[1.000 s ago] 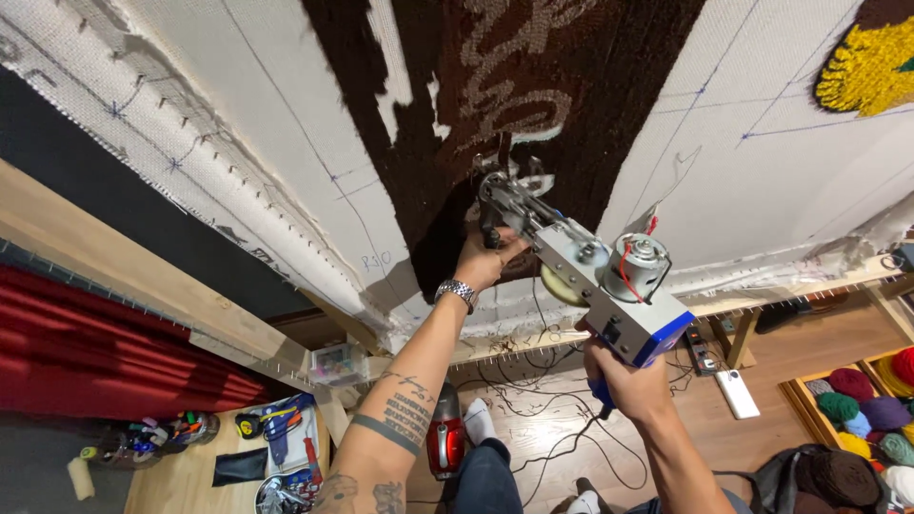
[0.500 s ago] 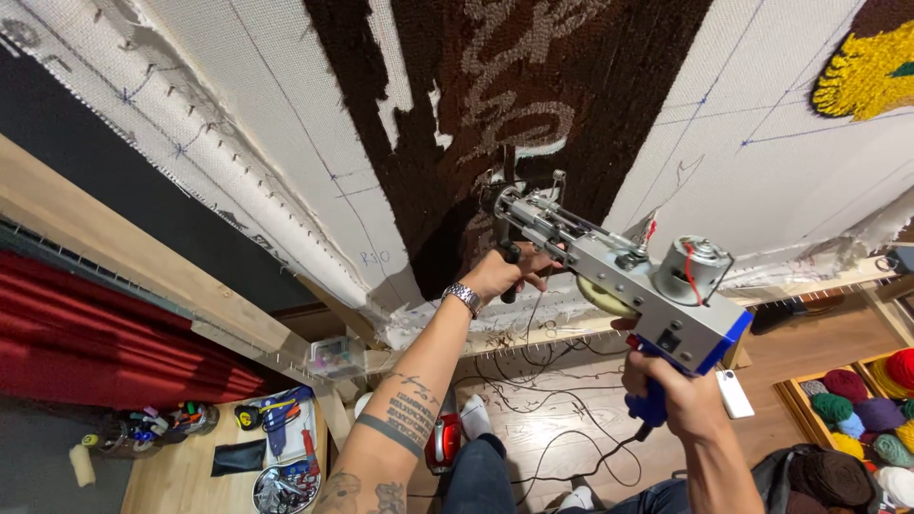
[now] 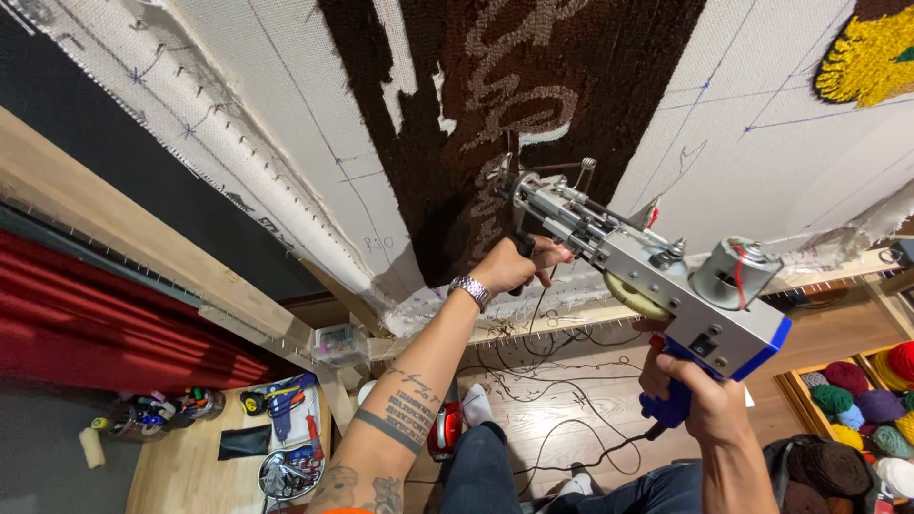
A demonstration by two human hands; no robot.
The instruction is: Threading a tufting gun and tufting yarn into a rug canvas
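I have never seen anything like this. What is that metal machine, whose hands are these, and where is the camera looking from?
The camera sits on the person's head, looking along their arms. The machine is a tufting gun, a silver tool with a blue grip and a small motor on top. The right hand holds its blue handle; the left hand grips the front handle. Its tip meets white cloth stretched on a wooden frame, at a tufted brown patch. Yarn balls lie at the right, tools on the floor.

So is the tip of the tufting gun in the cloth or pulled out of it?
In: the tufting gun has its tip against the brown tufted patch of the stretched cloth; how deep it sits cannot be told.
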